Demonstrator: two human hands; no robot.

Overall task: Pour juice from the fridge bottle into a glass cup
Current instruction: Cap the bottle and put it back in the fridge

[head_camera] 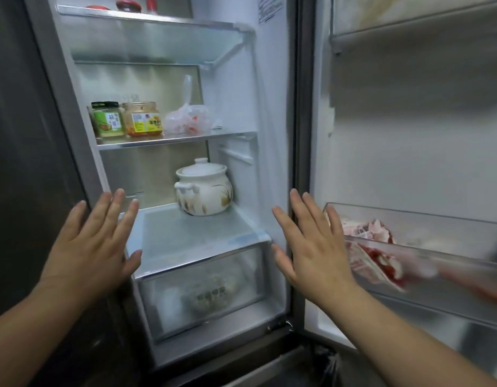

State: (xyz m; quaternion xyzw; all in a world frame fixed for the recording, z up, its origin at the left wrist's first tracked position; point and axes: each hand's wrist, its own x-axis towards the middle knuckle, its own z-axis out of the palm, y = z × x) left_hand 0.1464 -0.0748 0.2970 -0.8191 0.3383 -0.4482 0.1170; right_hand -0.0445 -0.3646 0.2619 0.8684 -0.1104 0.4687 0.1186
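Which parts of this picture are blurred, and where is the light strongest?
Head view: the door bin and its red packets at right are smeared by motion blur; the jars and pot are sharp; light is strongest on the white inner wall; the steel panel at left is dark.

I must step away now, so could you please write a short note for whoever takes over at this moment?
Left hand: open, fingers straight, holding nothing, raised before the open fridge.
Right hand: open, holding nothing, raised before the fridge's right edge.
Things: no juice bottle or glass cup in view. Shelves hold a green-label jar, a yellow-label jar, a plastic bag, a ceramic pot; the door bin holds a red-and-white packet.
Done: fridge open.
Left: find the bottle and cup, then pour.
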